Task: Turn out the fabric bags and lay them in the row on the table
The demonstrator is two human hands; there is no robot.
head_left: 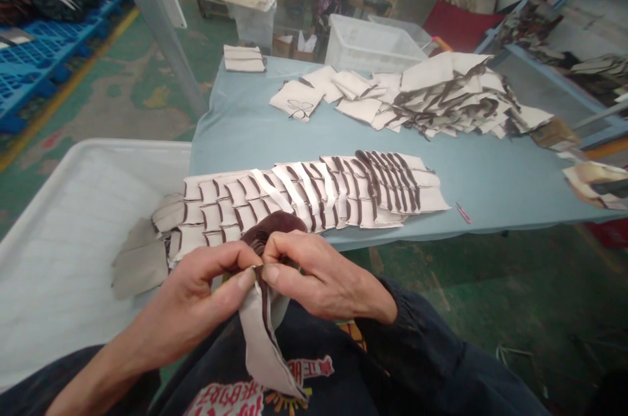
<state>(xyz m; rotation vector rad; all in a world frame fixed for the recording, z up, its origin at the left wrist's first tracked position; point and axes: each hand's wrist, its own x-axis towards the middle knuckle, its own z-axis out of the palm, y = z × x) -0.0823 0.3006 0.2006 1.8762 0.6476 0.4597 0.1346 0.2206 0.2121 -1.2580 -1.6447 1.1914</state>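
Observation:
Close to my body, both hands pinch one sewn fabric piece, off-white with dark brown edging. My left hand grips its upper edge between thumb and forefinger. Right beside it, my right hand pinches the same edge, thumb against finger. A dark brown part of fabric bulges up behind my fingers; whether it belongs to the held piece I cannot tell. Beyond my hands, overlapping rows of folded off-white pieces with brown edges lie along the table's near side, white strips laid across some of them.
A light blue cloth covers the table. Toward the back lies a heap of similar pieces, with a small stack at the far left corner. Small red snips rest near the front edge. A large white bin stands at left.

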